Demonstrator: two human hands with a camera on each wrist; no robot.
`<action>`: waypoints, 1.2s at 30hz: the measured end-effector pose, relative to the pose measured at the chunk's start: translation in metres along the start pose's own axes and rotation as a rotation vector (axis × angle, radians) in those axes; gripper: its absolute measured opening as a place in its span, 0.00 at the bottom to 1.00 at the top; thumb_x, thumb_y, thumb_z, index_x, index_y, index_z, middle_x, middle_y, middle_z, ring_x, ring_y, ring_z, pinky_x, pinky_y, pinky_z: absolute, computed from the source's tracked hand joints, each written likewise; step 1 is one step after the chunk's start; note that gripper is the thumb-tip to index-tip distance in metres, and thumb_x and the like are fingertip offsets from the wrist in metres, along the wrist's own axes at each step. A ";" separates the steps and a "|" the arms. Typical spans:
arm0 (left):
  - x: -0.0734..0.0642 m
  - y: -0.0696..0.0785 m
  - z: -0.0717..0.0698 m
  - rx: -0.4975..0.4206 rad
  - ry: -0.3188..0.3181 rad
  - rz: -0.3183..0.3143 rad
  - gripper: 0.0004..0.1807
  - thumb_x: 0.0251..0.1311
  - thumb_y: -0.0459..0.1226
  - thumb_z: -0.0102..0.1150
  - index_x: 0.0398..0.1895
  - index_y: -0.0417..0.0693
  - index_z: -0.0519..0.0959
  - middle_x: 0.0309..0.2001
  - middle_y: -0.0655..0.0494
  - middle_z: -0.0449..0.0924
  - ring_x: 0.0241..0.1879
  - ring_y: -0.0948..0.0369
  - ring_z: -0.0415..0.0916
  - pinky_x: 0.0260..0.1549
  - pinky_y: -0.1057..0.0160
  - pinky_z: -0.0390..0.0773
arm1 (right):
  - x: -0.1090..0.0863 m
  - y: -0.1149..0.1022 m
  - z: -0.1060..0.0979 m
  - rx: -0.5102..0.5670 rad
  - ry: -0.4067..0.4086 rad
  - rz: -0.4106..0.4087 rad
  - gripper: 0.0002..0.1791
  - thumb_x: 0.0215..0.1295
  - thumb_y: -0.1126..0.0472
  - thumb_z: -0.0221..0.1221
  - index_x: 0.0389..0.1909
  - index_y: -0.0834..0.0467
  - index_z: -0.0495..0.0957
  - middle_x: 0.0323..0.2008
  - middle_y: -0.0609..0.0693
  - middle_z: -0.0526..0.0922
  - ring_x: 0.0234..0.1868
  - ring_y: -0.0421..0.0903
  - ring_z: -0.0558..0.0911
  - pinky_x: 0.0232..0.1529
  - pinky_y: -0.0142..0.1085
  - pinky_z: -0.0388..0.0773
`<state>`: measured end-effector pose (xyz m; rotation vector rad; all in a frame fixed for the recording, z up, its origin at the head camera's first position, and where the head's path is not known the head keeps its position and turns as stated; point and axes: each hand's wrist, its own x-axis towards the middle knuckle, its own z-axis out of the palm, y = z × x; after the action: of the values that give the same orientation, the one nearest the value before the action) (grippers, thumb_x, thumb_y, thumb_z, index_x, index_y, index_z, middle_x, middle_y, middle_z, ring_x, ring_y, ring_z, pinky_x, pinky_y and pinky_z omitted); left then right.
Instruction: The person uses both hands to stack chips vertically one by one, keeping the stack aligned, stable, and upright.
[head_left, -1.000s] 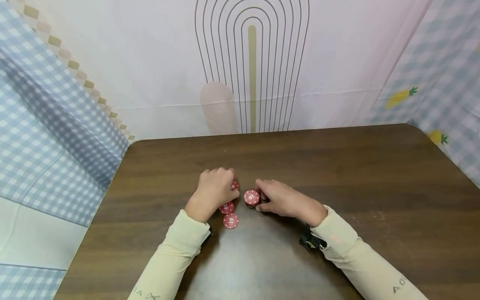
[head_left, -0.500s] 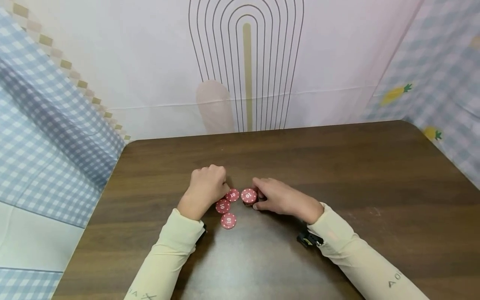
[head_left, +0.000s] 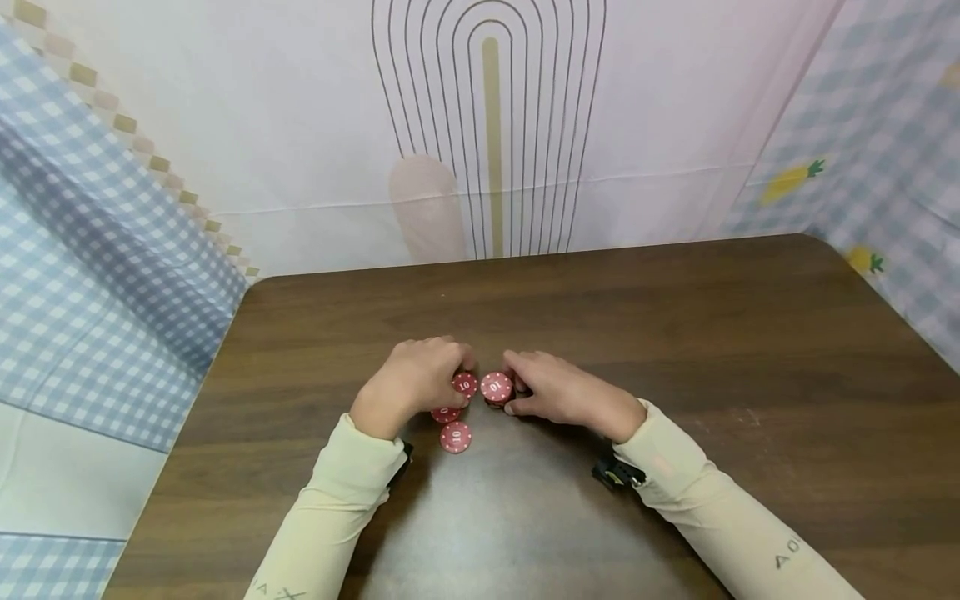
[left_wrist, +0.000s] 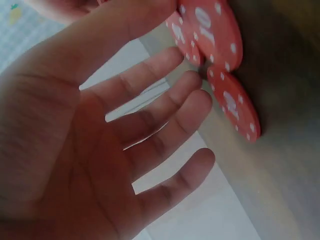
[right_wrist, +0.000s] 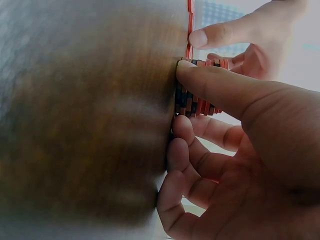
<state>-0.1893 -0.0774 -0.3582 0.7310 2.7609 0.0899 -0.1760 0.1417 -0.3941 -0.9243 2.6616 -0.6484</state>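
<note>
My right hand grips a stack of poker chips from its right side. The stack stands on the table, a red chip marked 10 on top, and red and dark edges show in the right wrist view. My left hand is at a flat red poker chip just left of the stack. Its thumb touches that chip, while its fingers look loose and spread in the left wrist view. Closer to me lie a partly covered red chip and another red chip, both flat.
The brown wooden table extends around both hands. A white cloth with arch lines hangs along its far edge. Blue checked cloth hangs at the left, and more checked cloth with pineapples hangs at the right.
My left hand drew back left off the upper red chip, then returned right with its thumb on it. That chip slid a little toward me. My right hand kept holding the stack.
</note>
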 end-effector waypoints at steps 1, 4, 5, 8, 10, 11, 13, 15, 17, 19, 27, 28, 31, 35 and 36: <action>0.001 0.001 0.000 0.000 0.005 0.001 0.14 0.56 0.43 0.77 0.45 0.57 0.86 0.40 0.59 0.82 0.38 0.58 0.78 0.39 0.50 0.80 | 0.000 0.000 0.000 -0.002 0.000 0.000 0.18 0.66 0.58 0.73 0.40 0.54 0.69 0.31 0.47 0.74 0.34 0.45 0.72 0.38 0.40 0.71; 0.003 0.002 0.002 -0.007 0.018 0.006 0.08 0.55 0.41 0.76 0.36 0.57 0.85 0.34 0.61 0.81 0.33 0.58 0.77 0.34 0.52 0.78 | 0.000 0.000 0.000 -0.006 0.003 0.000 0.18 0.65 0.59 0.73 0.39 0.54 0.69 0.30 0.46 0.73 0.34 0.45 0.72 0.38 0.39 0.70; 0.003 0.002 0.002 -0.009 0.017 0.009 0.07 0.55 0.40 0.75 0.33 0.57 0.84 0.31 0.61 0.80 0.31 0.59 0.76 0.33 0.53 0.77 | 0.000 0.000 0.000 -0.005 0.004 0.000 0.18 0.65 0.59 0.73 0.39 0.54 0.69 0.30 0.46 0.73 0.34 0.45 0.72 0.38 0.39 0.70; 0.003 0.002 0.003 -0.006 0.020 0.029 0.08 0.53 0.39 0.75 0.28 0.57 0.81 0.25 0.62 0.77 0.27 0.60 0.73 0.34 0.53 0.76 | 0.000 0.000 0.000 -0.002 0.004 0.001 0.18 0.65 0.59 0.73 0.39 0.54 0.69 0.30 0.46 0.73 0.34 0.45 0.72 0.38 0.39 0.70; 0.004 0.001 0.004 0.008 0.021 0.050 0.10 0.51 0.39 0.75 0.25 0.56 0.80 0.22 0.63 0.76 0.26 0.61 0.73 0.38 0.52 0.77 | 0.000 0.000 0.000 0.000 0.003 0.002 0.18 0.65 0.59 0.73 0.39 0.54 0.69 0.30 0.47 0.73 0.34 0.45 0.71 0.38 0.39 0.70; 0.004 0.001 0.004 0.019 0.023 0.061 0.11 0.51 0.40 0.75 0.23 0.56 0.79 0.21 0.64 0.75 0.25 0.62 0.72 0.41 0.51 0.77 | 0.000 0.000 0.000 0.001 0.004 0.001 0.18 0.65 0.59 0.73 0.39 0.54 0.69 0.30 0.47 0.73 0.34 0.45 0.72 0.37 0.39 0.70; 0.004 0.001 0.005 0.038 0.027 0.081 0.12 0.49 0.41 0.75 0.21 0.56 0.78 0.20 0.65 0.75 0.25 0.62 0.73 0.45 0.50 0.77 | -0.001 0.001 0.000 -0.001 0.006 0.000 0.18 0.65 0.59 0.73 0.39 0.55 0.69 0.30 0.47 0.73 0.33 0.44 0.71 0.37 0.39 0.71; 0.004 0.001 0.005 0.051 0.027 0.088 0.12 0.49 0.43 0.76 0.22 0.56 0.78 0.20 0.65 0.76 0.26 0.62 0.73 0.48 0.49 0.77 | -0.001 0.001 0.000 -0.004 0.007 0.000 0.18 0.65 0.59 0.73 0.39 0.55 0.70 0.30 0.47 0.74 0.33 0.44 0.72 0.37 0.39 0.71; 0.003 0.001 0.005 0.049 0.033 0.086 0.10 0.48 0.44 0.76 0.26 0.56 0.81 0.23 0.65 0.77 0.27 0.62 0.74 0.49 0.49 0.77 | -0.001 0.001 0.000 -0.005 0.006 -0.003 0.18 0.65 0.59 0.73 0.39 0.55 0.70 0.30 0.47 0.74 0.33 0.44 0.71 0.37 0.39 0.71; 0.002 0.000 0.003 0.045 0.038 0.078 0.11 0.48 0.44 0.76 0.31 0.56 0.82 0.26 0.64 0.78 0.28 0.62 0.75 0.48 0.50 0.78 | -0.001 0.001 0.000 -0.004 0.005 -0.004 0.18 0.65 0.59 0.73 0.39 0.54 0.69 0.31 0.46 0.73 0.33 0.44 0.71 0.37 0.39 0.71; -0.006 -0.001 -0.007 -0.056 0.042 0.088 0.17 0.48 0.40 0.73 0.41 0.49 0.80 0.41 0.54 0.78 0.32 0.58 0.76 0.36 0.58 0.78 | 0.000 0.001 0.000 -0.003 -0.011 0.007 0.18 0.66 0.58 0.72 0.40 0.54 0.69 0.31 0.47 0.73 0.34 0.45 0.71 0.38 0.39 0.70; -0.007 -0.001 -0.008 -0.077 0.039 0.094 0.18 0.49 0.39 0.73 0.44 0.48 0.81 0.43 0.54 0.77 0.33 0.58 0.76 0.36 0.59 0.78 | 0.000 0.001 -0.001 -0.001 -0.014 0.008 0.18 0.66 0.58 0.72 0.41 0.54 0.69 0.31 0.47 0.73 0.34 0.45 0.71 0.38 0.39 0.70; -0.008 0.000 -0.011 -0.111 0.038 0.117 0.22 0.50 0.38 0.73 0.50 0.45 0.81 0.46 0.52 0.76 0.35 0.58 0.76 0.37 0.60 0.78 | 0.000 0.000 -0.001 0.001 -0.022 0.009 0.17 0.67 0.59 0.72 0.42 0.54 0.70 0.32 0.47 0.73 0.34 0.45 0.71 0.38 0.39 0.70; -0.009 0.002 -0.013 -0.125 0.056 0.142 0.23 0.51 0.37 0.72 0.52 0.44 0.81 0.46 0.52 0.76 0.35 0.58 0.76 0.37 0.59 0.78 | 0.000 0.000 -0.002 0.001 -0.022 0.007 0.17 0.67 0.59 0.71 0.43 0.55 0.70 0.32 0.47 0.74 0.35 0.45 0.72 0.38 0.39 0.70; -0.010 0.003 -0.013 -0.123 0.062 0.151 0.23 0.51 0.37 0.71 0.52 0.45 0.81 0.46 0.53 0.76 0.35 0.58 0.76 0.37 0.59 0.78 | 0.000 0.000 -0.001 0.002 -0.023 0.008 0.17 0.67 0.59 0.71 0.43 0.55 0.70 0.32 0.47 0.74 0.35 0.45 0.72 0.39 0.40 0.70</action>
<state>-0.1836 -0.0791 -0.3425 0.9157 2.7249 0.3154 -0.1764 0.1426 -0.3930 -0.9140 2.6434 -0.6343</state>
